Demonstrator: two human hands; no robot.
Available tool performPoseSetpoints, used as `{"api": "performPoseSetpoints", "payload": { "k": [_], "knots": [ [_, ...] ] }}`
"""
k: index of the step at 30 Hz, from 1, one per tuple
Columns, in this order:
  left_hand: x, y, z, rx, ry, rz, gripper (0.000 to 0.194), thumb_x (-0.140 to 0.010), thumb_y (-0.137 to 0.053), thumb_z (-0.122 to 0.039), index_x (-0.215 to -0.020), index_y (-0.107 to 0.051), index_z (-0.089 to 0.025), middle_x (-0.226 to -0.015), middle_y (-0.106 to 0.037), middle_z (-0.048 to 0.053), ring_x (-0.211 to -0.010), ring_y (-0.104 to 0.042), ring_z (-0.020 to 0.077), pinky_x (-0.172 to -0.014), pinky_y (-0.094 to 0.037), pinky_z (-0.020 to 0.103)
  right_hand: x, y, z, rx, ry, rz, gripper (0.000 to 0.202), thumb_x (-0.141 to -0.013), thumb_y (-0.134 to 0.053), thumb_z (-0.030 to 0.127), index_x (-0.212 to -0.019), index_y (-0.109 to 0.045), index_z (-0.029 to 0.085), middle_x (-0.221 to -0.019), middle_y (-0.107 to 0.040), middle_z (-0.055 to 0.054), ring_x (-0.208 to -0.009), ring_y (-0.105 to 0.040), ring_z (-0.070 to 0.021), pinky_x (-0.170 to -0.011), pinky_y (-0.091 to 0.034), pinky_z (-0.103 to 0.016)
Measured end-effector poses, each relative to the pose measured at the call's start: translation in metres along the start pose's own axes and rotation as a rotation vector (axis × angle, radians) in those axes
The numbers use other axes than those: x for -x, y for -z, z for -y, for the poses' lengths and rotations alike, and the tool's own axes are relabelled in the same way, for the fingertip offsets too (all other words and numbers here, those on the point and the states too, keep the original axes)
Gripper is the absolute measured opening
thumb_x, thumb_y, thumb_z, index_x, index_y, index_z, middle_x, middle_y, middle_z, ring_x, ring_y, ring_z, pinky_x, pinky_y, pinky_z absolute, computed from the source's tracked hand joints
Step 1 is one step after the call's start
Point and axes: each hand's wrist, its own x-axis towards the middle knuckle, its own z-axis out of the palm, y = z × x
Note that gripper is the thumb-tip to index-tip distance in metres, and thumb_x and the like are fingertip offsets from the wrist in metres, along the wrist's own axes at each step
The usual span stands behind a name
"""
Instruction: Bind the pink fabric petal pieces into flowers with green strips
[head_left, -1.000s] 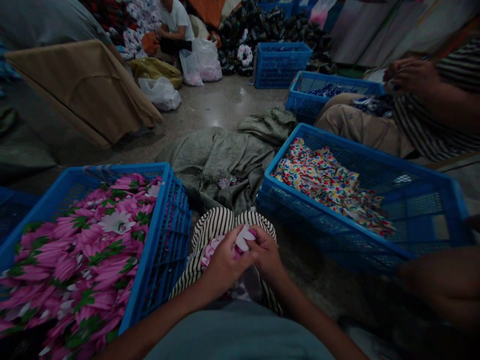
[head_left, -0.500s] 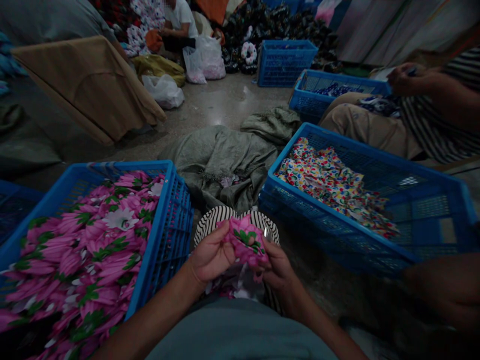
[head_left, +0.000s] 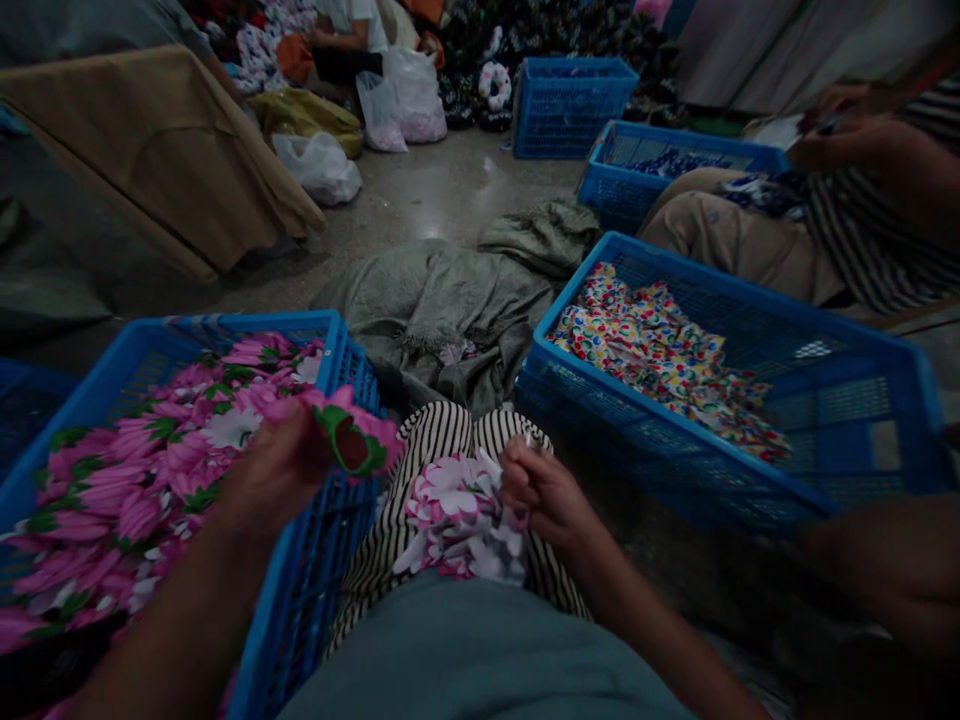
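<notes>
My left hand (head_left: 281, 455) is closed on a pink fabric flower (head_left: 354, 437) with a green ring at its centre, beside the inner edge of the left blue crate (head_left: 334, 335). That crate is heaped with similar pink and green fabric flowers (head_left: 139, 480), a few white ones among them. My right hand (head_left: 538, 490) is closed above my lap. A small pale, shiny tip shows at its fingers, too small to name. Loose pink and white petal-shaped fabric pieces (head_left: 461, 510) lie on my lap, just left of my right hand, over striped trousers (head_left: 439, 425).
At right stands a blue crate (head_left: 825, 370) with colourful dotted fabric pieces (head_left: 645, 345). A grey-green sack (head_left: 450, 300) lies on the floor ahead. Another person's hands (head_left: 847, 140) are at the right. Further back are blue crates (head_left: 574, 105) and white plastic bags (head_left: 416, 95).
My left hand has carried the pink flower leftward from above my lap to the left crate's edge. My right hand has let go of it and stays over the lap, uncovering the petal pieces.
</notes>
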Motion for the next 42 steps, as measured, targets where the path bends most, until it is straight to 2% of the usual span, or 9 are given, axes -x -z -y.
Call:
{"api": "performPoseSetpoints", "payload": {
  "k": [4,7,12,15,20,24,31,34,42],
  "knots": [
    [-0.015,0.064,-0.007,-0.682,-0.046,-0.115,0.020,-0.059,-0.069,-0.034,-0.054,-0.057,-0.019,-0.039,-0.046,-0.006,-0.043,-0.044,0.0140,-0.045,-0.034,0.023,0.014,0.025,0.032,0.025,0.079,-0.051,0.018,-0.078,-0.058,0.027,-0.068,-0.048,0.017,-0.049,-0.038,0.009,-0.033,-0.015,-0.0011,-0.033,-0.018,-0.013],
    [-0.003,0.045,0.017,-1.056,-0.373,0.051,0.028,-0.058,-0.069,-0.034,-0.081,-0.063,-0.019,-0.079,-0.063,0.004,-0.078,-0.056,0.0254,-0.068,-0.042,0.033,0.014,0.035,0.034,0.033,0.118,-0.104,0.021,-0.077,-0.057,0.036,-0.069,-0.049,0.018,-0.050,-0.036,0.010,-0.033,-0.014,-0.0015,-0.033,-0.018,-0.014],
    [0.039,-0.063,0.062,-0.767,-0.546,0.649,0.013,-0.073,-0.059,-0.029,-0.082,-0.064,-0.021,-0.081,-0.063,0.006,-0.079,-0.054,0.0198,-0.073,-0.038,0.029,0.013,0.038,0.010,0.667,0.211,-0.306,0.031,-0.074,-0.057,0.044,-0.063,-0.051,0.016,-0.049,-0.040,0.007,-0.039,-0.029,-0.0048,-0.036,-0.021,-0.017],
    [0.047,-0.096,0.072,-0.649,-0.478,0.690,0.013,-0.077,-0.053,-0.026,-0.071,-0.062,-0.019,-0.067,-0.058,0.003,-0.068,-0.051,0.0162,-0.063,-0.035,0.026,0.020,0.042,0.000,1.070,0.194,-0.246,0.024,-0.066,-0.066,0.033,-0.057,-0.053,0.015,-0.051,-0.042,0.006,-0.049,-0.035,-0.0069,-0.042,-0.025,-0.018],
    [0.039,-0.102,0.070,-0.296,-0.152,0.455,0.019,-0.074,-0.058,-0.025,-0.093,-0.060,-0.019,-0.086,-0.061,0.004,-0.079,-0.054,0.0160,-0.071,-0.039,0.024,0.030,0.042,0.004,0.735,0.114,-0.223,0.022,-0.072,-0.061,0.036,-0.067,-0.054,0.015,-0.056,-0.046,0.005,-0.046,-0.036,-0.0065,-0.042,-0.027,-0.018],
    [0.035,-0.108,0.062,-0.153,0.028,0.531,0.029,-0.071,-0.061,-0.031,-0.097,-0.060,-0.017,-0.089,-0.062,0.004,-0.079,-0.056,0.0166,-0.069,-0.041,0.024,0.024,0.029,0.011,0.648,0.074,-0.114,0.025,-0.072,-0.060,0.038,-0.068,-0.055,0.015,-0.055,-0.046,0.005,-0.044,-0.035,-0.0059,-0.041,-0.026,-0.018],
    [0.035,-0.109,0.061,-0.103,0.062,0.293,0.025,-0.075,-0.055,-0.040,-0.073,-0.056,-0.015,-0.061,-0.055,-0.002,-0.052,-0.048,0.0106,-0.048,-0.035,0.020,0.020,0.003,0.006,1.247,0.542,-0.191,0.044,-0.059,-0.070,0.027,-0.100,-0.054,0.020,-0.084,-0.059,-0.002,-0.059,-0.048,-0.0125,-0.053,-0.038,-0.024],
    [0.035,-0.109,0.065,-0.051,0.123,0.312,0.024,-0.073,-0.059,-0.039,-0.071,-0.054,-0.015,-0.059,-0.054,-0.003,-0.051,-0.047,0.0093,-0.048,-0.034,0.019,0.015,0.002,0.002,1.233,0.653,-0.201,0.018,-0.072,-0.060,0.024,-0.088,-0.061,0.020,-0.086,-0.061,-0.006,-0.076,-0.053,-0.0177,-0.068,-0.041,-0.030],
    [0.036,-0.104,0.058,0.359,0.411,0.435,0.018,-0.067,-0.066,-0.027,-0.077,-0.057,-0.015,-0.063,-0.060,-0.001,-0.054,-0.053,0.0099,-0.053,-0.041,0.020,0.007,0.007,-0.007,0.336,0.077,-0.254,0.031,-0.060,-0.071,0.040,-0.066,-0.054,0.015,-0.049,-0.049,0.005,-0.037,-0.035,-0.0052,-0.036,-0.026,-0.017]
  ]
}}
